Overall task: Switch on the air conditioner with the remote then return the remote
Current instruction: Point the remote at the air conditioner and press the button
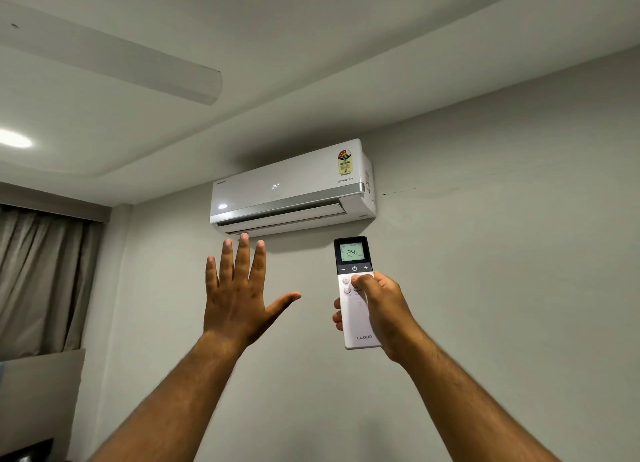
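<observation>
A white split air conditioner (291,188) hangs high on the grey wall, its front panel lit with "24" and its lower flap slightly apart from the body. My right hand (381,309) grips a white remote (356,319) upright below the unit's right end, thumb resting on the buttons under the power key. The remote's dark top has a lit screen reading 24. My left hand (239,292) is raised flat, fingers spread, just under the unit's left end, holding nothing.
A white ceiling fan blade (138,66) crosses the upper left. A round ceiling light (14,138) glows at the left edge. Grey curtains (41,281) hang at the left, with a grey panel (38,392) below them.
</observation>
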`<state>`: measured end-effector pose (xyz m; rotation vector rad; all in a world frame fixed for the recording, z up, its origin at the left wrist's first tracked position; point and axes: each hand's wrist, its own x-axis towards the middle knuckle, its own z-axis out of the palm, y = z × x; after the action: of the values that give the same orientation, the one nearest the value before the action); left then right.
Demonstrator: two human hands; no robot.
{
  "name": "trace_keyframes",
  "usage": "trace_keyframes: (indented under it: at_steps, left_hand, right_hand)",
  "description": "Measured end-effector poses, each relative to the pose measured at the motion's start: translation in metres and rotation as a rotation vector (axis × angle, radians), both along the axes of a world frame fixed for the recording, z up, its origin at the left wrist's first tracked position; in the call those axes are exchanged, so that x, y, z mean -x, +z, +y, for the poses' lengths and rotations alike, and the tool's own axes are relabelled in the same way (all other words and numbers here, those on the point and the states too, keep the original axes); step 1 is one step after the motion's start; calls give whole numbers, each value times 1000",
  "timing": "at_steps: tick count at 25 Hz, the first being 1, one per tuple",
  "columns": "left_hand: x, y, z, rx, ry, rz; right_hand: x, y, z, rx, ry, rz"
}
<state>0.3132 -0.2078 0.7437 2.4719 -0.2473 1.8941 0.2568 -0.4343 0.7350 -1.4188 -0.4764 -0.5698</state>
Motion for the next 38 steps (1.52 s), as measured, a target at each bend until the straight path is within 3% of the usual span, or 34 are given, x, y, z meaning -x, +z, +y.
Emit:
trace_keyframes:
  at_steps: [38]
  left_hand:
    - [-7,-5,31,8,22,4]
  right_hand:
    - [-10,6,22,18,-5,1]
